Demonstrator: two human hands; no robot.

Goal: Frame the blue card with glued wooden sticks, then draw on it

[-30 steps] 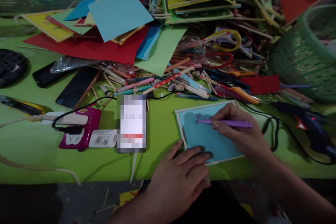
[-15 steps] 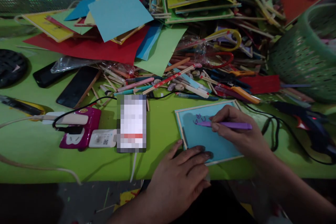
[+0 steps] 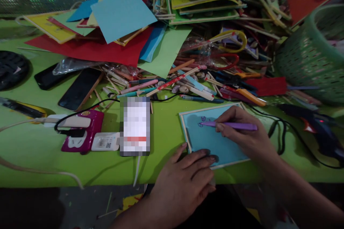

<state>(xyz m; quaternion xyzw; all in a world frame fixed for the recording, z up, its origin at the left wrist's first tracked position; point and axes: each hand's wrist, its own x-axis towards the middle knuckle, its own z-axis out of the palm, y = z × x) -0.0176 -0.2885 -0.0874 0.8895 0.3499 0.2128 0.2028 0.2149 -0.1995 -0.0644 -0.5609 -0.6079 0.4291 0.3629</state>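
Note:
A light-blue card [image 3: 225, 146] edged with thin wooden sticks lies flat at the table's front edge. My right hand [image 3: 236, 128] grips a purple pen [image 3: 243, 126], its tip touching the card at a few small handwritten marks [image 3: 203, 118] near the upper left. My left hand [image 3: 188, 175] rests with fingers spread over the card's lower left corner. Its fingertips press on the blue surface and the stick edge.
Left of the card are a phone with a blurred screen [image 3: 134, 125], a magenta power adapter [image 3: 91, 125] and cables. To the right lie a glue gun [image 3: 317, 128] and a green basket [image 3: 309, 57]. Behind are heaped pens, sticks, scissors [image 3: 242, 43] and coloured paper [image 3: 123, 14].
The pen tip has shifted very slightly on the card, with my right hand moving a little. My left hand stays in place.

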